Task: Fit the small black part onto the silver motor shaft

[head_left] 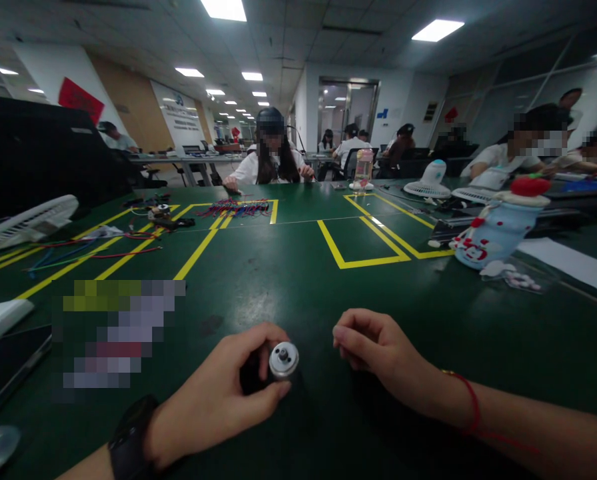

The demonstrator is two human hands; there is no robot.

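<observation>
Near the front of the green table, my left hand (238,377) grips a small round electric motor (284,361) between thumb and fingers. The motor's silver end faces up, showing a short central shaft and small dark holes. A dark watch is on my left wrist. To the right, apart from the motor, my right hand (371,340) is closed with thumb and fingertips pressed together. Whether anything small is inside that pinch is hidden. A red string circles my right wrist.
Yellow tape (373,262) marks the green table (258,273). Bundled wires (236,208) lie farther back, loose wires (103,255) at left. A blue bottle (498,230) and a white sheet (573,263) are at right. A person (271,160) sits opposite.
</observation>
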